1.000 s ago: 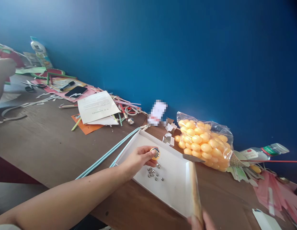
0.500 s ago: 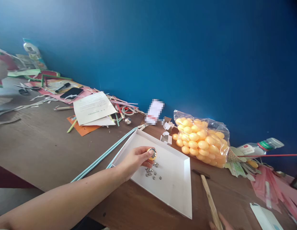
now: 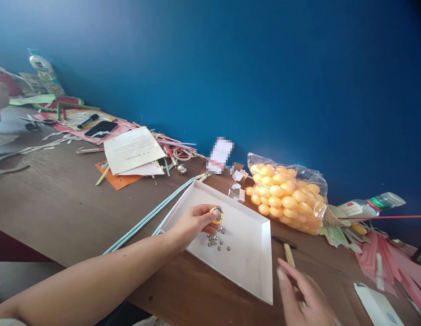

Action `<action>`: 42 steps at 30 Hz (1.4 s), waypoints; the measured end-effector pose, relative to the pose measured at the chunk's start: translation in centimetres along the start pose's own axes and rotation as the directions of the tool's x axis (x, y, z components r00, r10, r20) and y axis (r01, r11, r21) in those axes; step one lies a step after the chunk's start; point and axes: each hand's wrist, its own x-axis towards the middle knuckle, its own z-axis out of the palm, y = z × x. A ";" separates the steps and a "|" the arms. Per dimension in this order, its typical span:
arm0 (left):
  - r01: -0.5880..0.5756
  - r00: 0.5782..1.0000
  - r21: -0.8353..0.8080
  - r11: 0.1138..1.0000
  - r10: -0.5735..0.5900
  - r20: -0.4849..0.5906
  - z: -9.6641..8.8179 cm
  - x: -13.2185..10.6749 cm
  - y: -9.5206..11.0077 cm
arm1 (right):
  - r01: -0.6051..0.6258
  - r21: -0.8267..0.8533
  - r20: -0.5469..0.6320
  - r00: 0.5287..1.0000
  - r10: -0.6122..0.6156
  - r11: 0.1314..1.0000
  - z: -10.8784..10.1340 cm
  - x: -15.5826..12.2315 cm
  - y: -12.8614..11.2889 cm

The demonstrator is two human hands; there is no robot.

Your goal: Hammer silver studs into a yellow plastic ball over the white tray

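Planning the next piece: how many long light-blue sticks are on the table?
2. Both lie side by side on the table, left of the white tray: the longer outer stick, and a shorter stick along the tray's edge. More may hide in the clutter.

One white shallow tray is carrying roughly ten small silver metal studs; one loose orange plastic ball and one clear ball-filled plastic bag are showing.

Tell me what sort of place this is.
Probably a craft worktable against a blue wall: cut paper strips and scissors lie about, beside a bag of yellow balls, and the left hand holds a yellow ball over a white tray of metal beads.
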 end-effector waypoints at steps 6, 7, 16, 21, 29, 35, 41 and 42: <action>-0.004 1.000 -0.017 1.000 0.003 -0.015 0.1 0.1 0.1 | 0.209 -0.040 0.371 0.911 -0.180 0.977 2.6 2.6 -6.7; -0.004 1.000 -0.024 1.000 0.004 -0.014 0.1 0.1 0.1 | 0.239 -0.065 0.434 0.881 -0.188 0.969 3.0 3.0 -7.5; -0.009 1.000 -0.039 0.999 0.008 -0.013 0.1 0.1 0.3 | 0.300 -0.143 0.577 0.799 -0.167 0.943 4.8 3.9 -8.2; 0.005 1.000 -0.106 0.994 -0.003 0.017 0.1 0.2 0.0 | 0.209 0.019 0.488 0.851 -0.191 0.978 4.7 4.2 -8.0; 0.015 0.986 -0.234 0.972 0.024 0.166 -0.2 0.2 0.0 | -0.121 0.684 0.340 0.925 -0.168 0.719 2.7 4.3 -11.1; 0.017 0.985 -0.259 0.966 0.028 0.170 -0.3 0.0 0.1 | -0.137 0.780 0.248 0.964 -0.100 0.611 3.2 3.2 -12.7; 0.029 0.975 -0.240 0.970 0.026 0.222 -0.3 -0.1 0.0 | -0.275 0.801 0.344 0.938 -0.033 0.532 4.1 2.9 -11.4; 0.030 0.974 -0.235 0.971 0.025 0.225 -0.3 -0.1 0.0 | -0.293 0.819 0.363 0.930 -0.050 0.493 4.3 2.9 -11.1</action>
